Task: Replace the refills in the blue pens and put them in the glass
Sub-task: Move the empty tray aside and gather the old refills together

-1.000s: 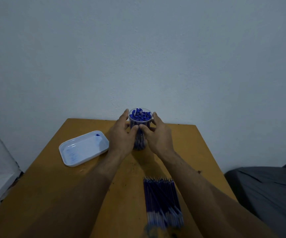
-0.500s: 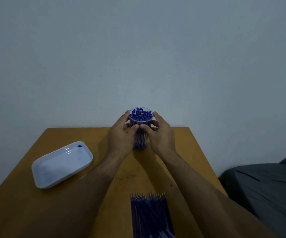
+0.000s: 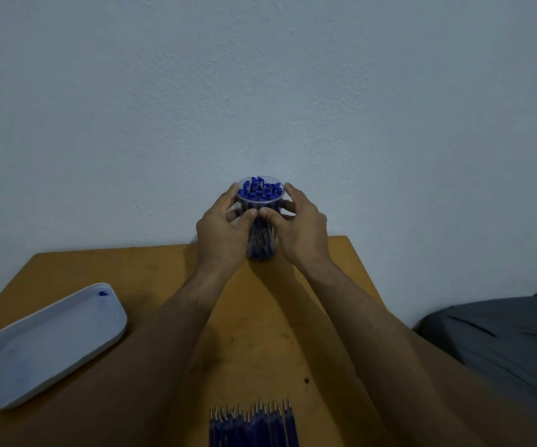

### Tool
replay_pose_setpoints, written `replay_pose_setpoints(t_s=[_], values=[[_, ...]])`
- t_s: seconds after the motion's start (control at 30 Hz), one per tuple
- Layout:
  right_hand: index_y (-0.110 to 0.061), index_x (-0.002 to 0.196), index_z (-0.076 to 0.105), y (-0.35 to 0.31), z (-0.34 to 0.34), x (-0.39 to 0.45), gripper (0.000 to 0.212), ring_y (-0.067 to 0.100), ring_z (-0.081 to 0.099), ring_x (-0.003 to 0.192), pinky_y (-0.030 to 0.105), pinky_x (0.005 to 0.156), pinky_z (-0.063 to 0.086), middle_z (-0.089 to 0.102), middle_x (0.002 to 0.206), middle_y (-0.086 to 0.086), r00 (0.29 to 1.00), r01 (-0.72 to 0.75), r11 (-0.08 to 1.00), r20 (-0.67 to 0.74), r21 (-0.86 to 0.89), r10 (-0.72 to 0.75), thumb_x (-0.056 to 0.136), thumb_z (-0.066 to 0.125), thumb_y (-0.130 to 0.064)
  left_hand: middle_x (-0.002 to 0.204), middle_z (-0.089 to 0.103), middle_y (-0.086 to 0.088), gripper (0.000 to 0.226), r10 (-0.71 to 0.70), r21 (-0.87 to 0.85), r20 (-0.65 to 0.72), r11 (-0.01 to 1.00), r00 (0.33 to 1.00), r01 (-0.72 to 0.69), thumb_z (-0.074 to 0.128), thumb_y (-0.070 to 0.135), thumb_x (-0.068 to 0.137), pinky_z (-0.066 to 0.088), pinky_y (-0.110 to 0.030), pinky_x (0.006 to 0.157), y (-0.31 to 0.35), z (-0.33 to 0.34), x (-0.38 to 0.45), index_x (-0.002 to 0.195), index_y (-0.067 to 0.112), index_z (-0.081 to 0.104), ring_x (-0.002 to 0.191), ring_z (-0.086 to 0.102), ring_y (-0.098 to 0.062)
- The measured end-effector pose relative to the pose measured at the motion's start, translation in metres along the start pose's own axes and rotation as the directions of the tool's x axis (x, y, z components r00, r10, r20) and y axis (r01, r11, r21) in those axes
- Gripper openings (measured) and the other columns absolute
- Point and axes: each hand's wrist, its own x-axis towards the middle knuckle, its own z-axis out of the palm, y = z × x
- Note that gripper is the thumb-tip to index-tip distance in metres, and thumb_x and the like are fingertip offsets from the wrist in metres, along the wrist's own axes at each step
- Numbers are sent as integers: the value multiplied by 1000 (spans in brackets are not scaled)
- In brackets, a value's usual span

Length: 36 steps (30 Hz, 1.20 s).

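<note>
Gripping glass (image 3: 260,217) at 12 o'clock, far edge of surface (image 3: 138,269): left hand (image 3: 220,232), right hand (image 3: 302,232) both wrapped round it. Blue pens (image 3: 259,190) packed inside. Refills (image 3: 254,425) at 6 o'clock. Risk: top-heavy glass tips, pens spill; tight packing hampers pulling one.

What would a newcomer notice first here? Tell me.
A clear glass packed with blue pens stands at the table's far edge, gripped by the left hand and right hand. A white tray lies left; refills lie nearest.
</note>
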Motion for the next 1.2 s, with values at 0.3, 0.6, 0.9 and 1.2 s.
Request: replay_pose_setpoints(t_s=[0.3, 0.6, 0.9, 1.2], values=[[-15, 159, 27, 1, 1, -7, 87, 27, 58, 129, 38, 99, 52, 52, 150, 12, 994, -111, 992, 2, -58, 112, 90, 76, -38, 153, 49, 0, 77, -42, 7, 65, 999, 997, 41, 71, 15, 94, 52, -31, 103, -8, -8, -6, 158, 32, 30, 132, 54, -13], [-18, 145, 51, -13, 27, -98, 63, 12, 60, 107, 17, 72, 45, 65, 131, 3, 942, -255, 955, 185, -153, 281, 91, 73, -42, 140, 60, 0, 60, -54, 305, 5, 951, 999, 50, 71, 20, 94, 53, -38, 102, -8, -108, -72, 149, 24, 47, 123, 59, -14], [-22, 147, 46, -70, 128, -164, 78, 22, 51, 130, 35, 101, 48, 53, 145, 1, 840, 38, 943, 522, -331, 150, 84, 75, -55, 121, 67, -16, 55, -27, 641, -169, 756, 985, 130, 66, 43, 81, 54, -48, 89, -46, -256, -140, 122, 8, 68, 107, 61, -35], [-19, 136, 50, -92, 175, -171, 98, 23, 49, 117, 37, 94, 47, 54, 127, 4, 824, 176, 876, 554, -448, 118, 63, 64, -83, 113, 62, -4, 88, -210, 724, -121, 650, 970, 231, 41, 86, 73, 49, -38, 82, -100, -310, -174, 132, 22, 53, 102, 55, -21]])
